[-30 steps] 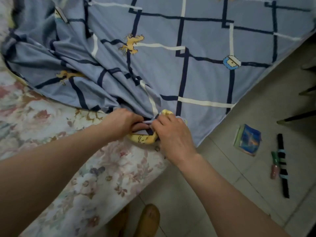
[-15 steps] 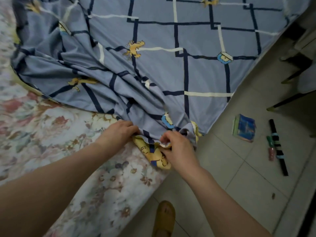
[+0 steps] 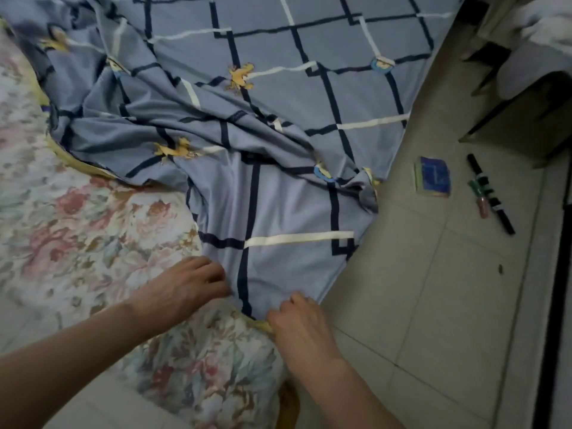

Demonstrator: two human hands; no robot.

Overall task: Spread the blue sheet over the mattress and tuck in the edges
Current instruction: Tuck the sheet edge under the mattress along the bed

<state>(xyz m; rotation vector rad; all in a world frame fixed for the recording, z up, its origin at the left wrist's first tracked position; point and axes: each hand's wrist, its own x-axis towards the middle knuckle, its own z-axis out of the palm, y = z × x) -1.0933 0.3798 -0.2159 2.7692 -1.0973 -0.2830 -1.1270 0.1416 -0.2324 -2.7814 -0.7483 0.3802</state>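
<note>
Gripping the near edge of the blue sheet (image 3: 278,212), both hands are seen at the corner of the mattress (image 3: 77,227). The left hand (image 3: 182,289) lies at about 7 o'clock from the picture's centre, its fingers (image 3: 213,274) curled and pinched on the sheet's left border. The right hand (image 3: 301,326) is at 5 o'clock, its fingers closed on the hem where a yellow underside shows. Between the hands the cloth is drawn flat; toward 11 o'clock it is bunched in folds, and toward 12 and 1 o'clock it is spread smooth. The flowered mattress is left bare at 9 o'clock. On the tiled floor (image 3: 418,305), at 3 o'clock, a blue booklet (image 3: 433,176), a black rod (image 3: 492,193) and a small bottle (image 3: 479,196) are seen.
</note>
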